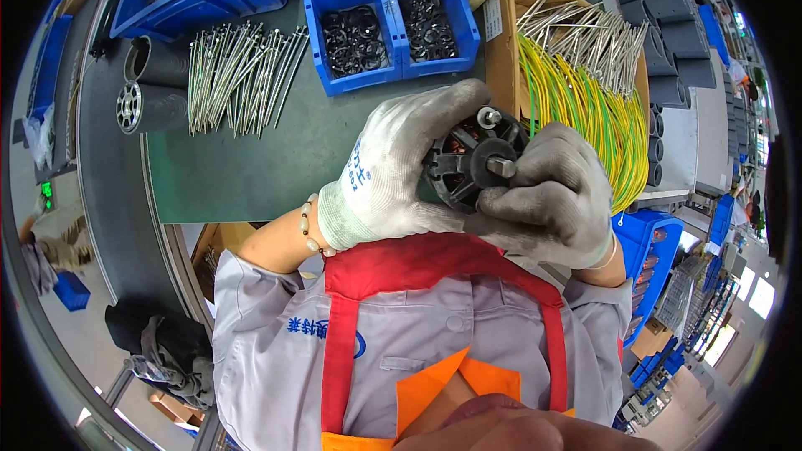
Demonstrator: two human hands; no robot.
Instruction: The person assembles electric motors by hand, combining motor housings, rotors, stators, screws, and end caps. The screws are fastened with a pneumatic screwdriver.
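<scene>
Close in front of my chest is a round black motor [455, 169] with a spoked end cover, a metal shaft stub at its middle and copper-coloured windings between the spokes. My left hand [409, 154], in a white work glove with grey-stained fingers, is wrapped round its left side, thumb and fingers spread about the rim. My right hand [555, 196], gloved too, has its fingers curled against the right side of the cover beside the shaft stub. Whether a small part is pinched there is hidden. A bright bolt head [489, 117] stands out near the cover's upper edge.
On the green bench [225, 179], long metal rods [242, 75] lie beside two dark cylinders [154, 107]. Two joined blue bins [355, 83] hold small black parts. A cardboard box [501, 58] at right contains rods and yellow-green wires [585, 108]. A blue crate [652, 259] stands beyond my right arm.
</scene>
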